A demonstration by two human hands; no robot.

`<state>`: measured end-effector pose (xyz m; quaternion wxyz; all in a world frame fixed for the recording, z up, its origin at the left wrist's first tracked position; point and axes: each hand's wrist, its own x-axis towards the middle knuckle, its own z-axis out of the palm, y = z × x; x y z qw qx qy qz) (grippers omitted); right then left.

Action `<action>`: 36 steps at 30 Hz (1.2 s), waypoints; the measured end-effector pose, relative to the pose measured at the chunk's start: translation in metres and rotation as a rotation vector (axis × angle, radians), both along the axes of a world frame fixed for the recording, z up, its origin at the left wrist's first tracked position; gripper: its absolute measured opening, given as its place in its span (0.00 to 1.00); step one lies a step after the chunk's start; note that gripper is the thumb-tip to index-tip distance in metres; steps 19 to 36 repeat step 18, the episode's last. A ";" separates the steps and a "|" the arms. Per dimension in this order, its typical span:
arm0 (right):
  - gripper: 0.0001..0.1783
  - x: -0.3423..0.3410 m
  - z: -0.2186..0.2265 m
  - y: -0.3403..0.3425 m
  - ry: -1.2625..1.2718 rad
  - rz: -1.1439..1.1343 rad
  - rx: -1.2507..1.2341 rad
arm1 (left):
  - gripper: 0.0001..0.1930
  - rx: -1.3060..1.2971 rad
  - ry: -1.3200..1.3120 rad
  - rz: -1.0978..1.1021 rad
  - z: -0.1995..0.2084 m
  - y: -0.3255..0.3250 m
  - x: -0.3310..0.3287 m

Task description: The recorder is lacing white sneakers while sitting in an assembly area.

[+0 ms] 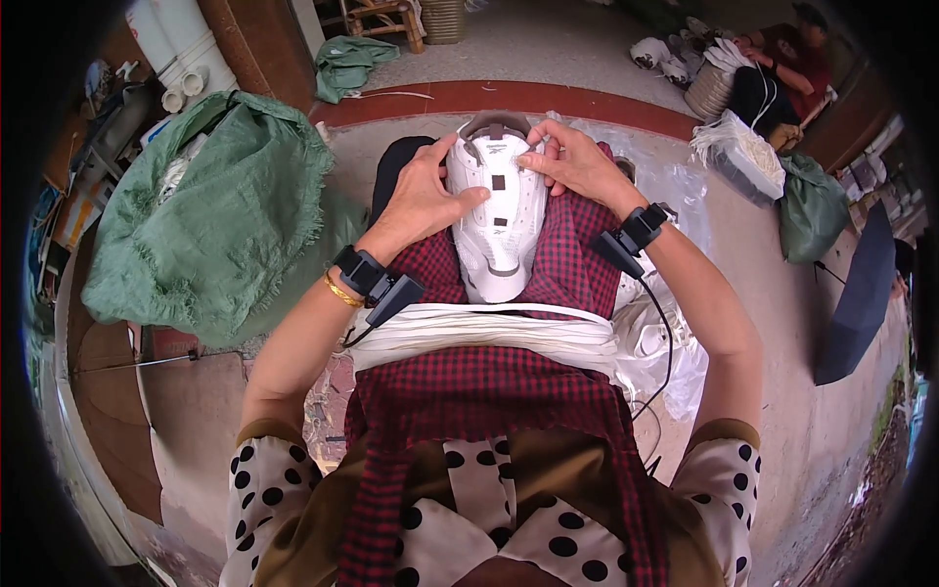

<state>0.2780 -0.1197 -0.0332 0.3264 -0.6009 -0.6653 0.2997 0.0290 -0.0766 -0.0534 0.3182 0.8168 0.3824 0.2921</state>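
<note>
A white sneaker (pixel 497 256) with a grey collar rests on my lap, its toe pointing toward me. Small dark squares mark its tongue, and no lace crosses it. My left hand (pixel 423 194) grips the shoe's left side, thumb on the upper and fingers along the outer edge. At the upper right, near the collar, my right hand (pixel 579 164) pinches the eyelet edge between thumb and fingers; whether a lace end is in that pinch I cannot make out. A bundle of white shoelaces (pixel 479 336) lies across my waist over a red-and-black checked apron (pixel 469 386).
At the left bulges a large green woven sack (pixel 210 225). Clear plastic and white shoes (pixel 650 328) lie right of my lap. Farther right are a dark panel (pixel 854 303), a green bag (pixel 814 207) and a pile of white laces (pixel 734 147). A person (pixel 797 64) sits working at the far right.
</note>
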 end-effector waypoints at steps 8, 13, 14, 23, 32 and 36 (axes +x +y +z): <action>0.20 0.064 0.022 -0.112 0.266 0.089 -0.138 | 0.41 -0.194 -0.265 -0.112 -0.008 0.004 -0.012; 0.14 0.140 -0.073 -0.239 0.431 -0.267 -0.374 | 0.40 -0.169 -0.237 -0.100 -0.011 0.005 -0.013; 0.14 0.147 -0.102 -0.266 0.473 -0.362 -0.386 | 0.39 -0.134 -0.220 -0.089 -0.014 0.007 -0.015; 0.13 0.150 -0.207 -0.334 0.686 -0.610 -0.508 | 0.39 -0.116 -0.197 -0.099 -0.019 0.005 -0.010; 0.13 0.150 -0.207 -0.334 0.686 -0.610 -0.508 | 0.39 -0.116 -0.197 -0.099 -0.019 0.005 -0.010; 0.13 0.150 -0.207 -0.334 0.686 -0.610 -0.508 | 0.39 -0.116 -0.197 -0.099 -0.019 0.005 -0.010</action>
